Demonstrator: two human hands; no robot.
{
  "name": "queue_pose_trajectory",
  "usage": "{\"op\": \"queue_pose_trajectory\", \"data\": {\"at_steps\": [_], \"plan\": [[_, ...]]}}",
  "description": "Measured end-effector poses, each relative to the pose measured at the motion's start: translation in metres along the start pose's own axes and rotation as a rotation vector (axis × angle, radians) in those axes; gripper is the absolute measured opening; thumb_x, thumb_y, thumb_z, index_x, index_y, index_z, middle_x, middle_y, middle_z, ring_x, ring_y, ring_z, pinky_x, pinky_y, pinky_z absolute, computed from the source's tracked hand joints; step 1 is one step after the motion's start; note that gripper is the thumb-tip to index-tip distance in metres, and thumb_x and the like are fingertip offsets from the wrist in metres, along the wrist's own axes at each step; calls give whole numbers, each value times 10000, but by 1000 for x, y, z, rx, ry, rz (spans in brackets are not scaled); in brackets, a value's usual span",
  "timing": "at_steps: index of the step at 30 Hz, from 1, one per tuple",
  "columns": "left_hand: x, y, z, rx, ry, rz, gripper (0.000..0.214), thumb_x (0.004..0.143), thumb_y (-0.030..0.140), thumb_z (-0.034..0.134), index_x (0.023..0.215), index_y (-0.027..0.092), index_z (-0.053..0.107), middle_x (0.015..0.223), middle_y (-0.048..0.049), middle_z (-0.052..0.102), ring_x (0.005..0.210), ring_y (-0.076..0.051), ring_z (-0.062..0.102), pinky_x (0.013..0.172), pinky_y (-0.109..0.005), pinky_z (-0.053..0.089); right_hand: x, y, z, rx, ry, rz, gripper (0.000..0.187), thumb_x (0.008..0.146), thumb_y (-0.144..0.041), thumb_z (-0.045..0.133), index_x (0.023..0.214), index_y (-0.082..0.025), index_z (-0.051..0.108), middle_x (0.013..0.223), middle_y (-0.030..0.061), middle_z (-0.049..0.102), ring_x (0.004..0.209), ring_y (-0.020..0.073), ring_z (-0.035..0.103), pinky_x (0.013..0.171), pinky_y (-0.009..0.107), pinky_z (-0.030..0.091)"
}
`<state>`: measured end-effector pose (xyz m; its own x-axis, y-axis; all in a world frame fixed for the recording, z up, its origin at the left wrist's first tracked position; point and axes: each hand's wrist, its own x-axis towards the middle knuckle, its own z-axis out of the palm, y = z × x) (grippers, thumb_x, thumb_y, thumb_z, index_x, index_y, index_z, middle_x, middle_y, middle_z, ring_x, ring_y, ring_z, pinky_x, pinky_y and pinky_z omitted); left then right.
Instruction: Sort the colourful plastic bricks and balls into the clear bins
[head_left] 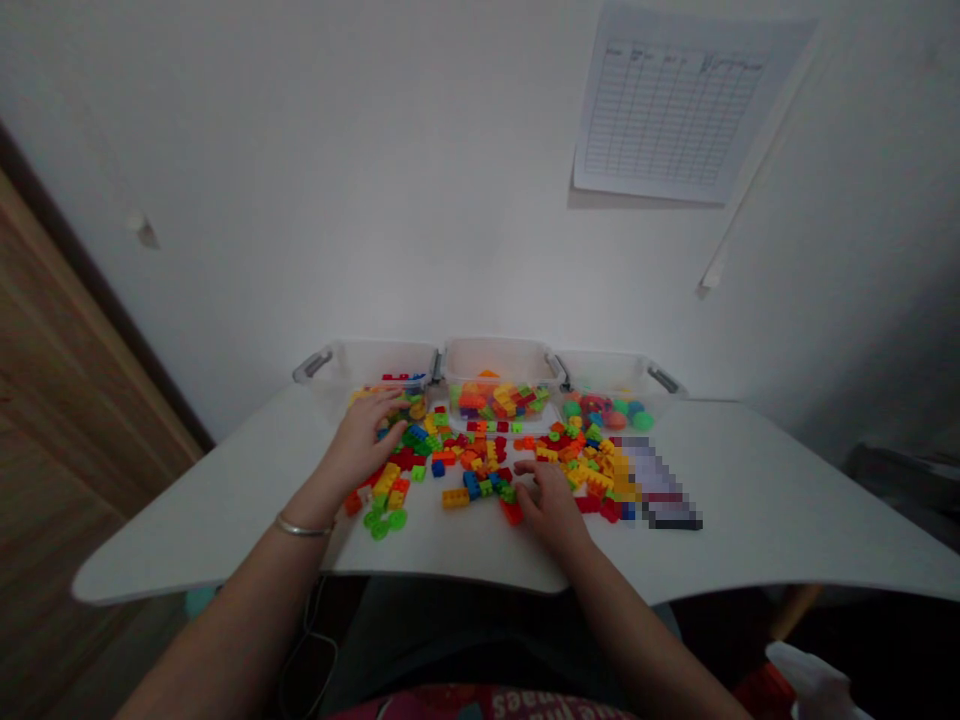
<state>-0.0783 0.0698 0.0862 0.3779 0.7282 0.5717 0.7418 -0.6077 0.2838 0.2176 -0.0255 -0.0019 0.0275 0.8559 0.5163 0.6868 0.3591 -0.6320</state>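
Note:
A spread of small plastic building bricks in red, yellow, green, blue and orange covers the middle of a white table. My left hand lies over the left part of the pile with its fingers stretched toward the left tub, nothing visibly held. My right hand rests on the table among the near bricks, fingers spread low, touching a red brick. A yellow brick lies between the hands. A bangle sits on my left wrist.
Three clear plastic tubs stand in a row at the table's back edge: left tub, middle tub with mixed bricks, right tub with round pieces. A pixelated flat object lies to the right. A printed sheet hangs on the wall.

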Motion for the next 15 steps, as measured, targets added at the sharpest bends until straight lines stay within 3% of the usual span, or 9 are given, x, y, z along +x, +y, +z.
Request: {"op": "queue_pose_trajectory", "data": {"at_steps": [4,8,11,15], "plan": [[-46,9,6,180,-211,177,502,865,489,508,1300,244,556,1457,-107,456,1364,-299,362,1141,-507,254,0,0,1,-9,-3,4,225,841,-219,507,1043,-197,604,1033,94,654,998,245,589,891,435,485],[-81,7,16,332,-291,269,878,686,653,663,1443,311,378,1519,-127,361,1401,-370,281,1150,-593,134,0,-1,1,-18,-10,3,229,848,-219,502,1054,-194,599,1039,93,651,1000,245,583,892,439,486],[-90,3,24,378,-290,293,947,696,687,630,1484,287,291,1520,-139,359,1405,-355,286,1157,-562,139,0,-1,2,-19,-17,10,231,848,-218,502,1056,-186,597,1040,97,650,1010,249,578,901,448,480],[-84,3,37,426,-286,299,855,764,684,556,1478,286,306,1514,-125,380,1404,-336,301,1149,-544,162,0,0,3,-9,-21,17,238,849,-220,499,1063,-181,595,1048,104,649,1009,249,576,897,447,479]]}}
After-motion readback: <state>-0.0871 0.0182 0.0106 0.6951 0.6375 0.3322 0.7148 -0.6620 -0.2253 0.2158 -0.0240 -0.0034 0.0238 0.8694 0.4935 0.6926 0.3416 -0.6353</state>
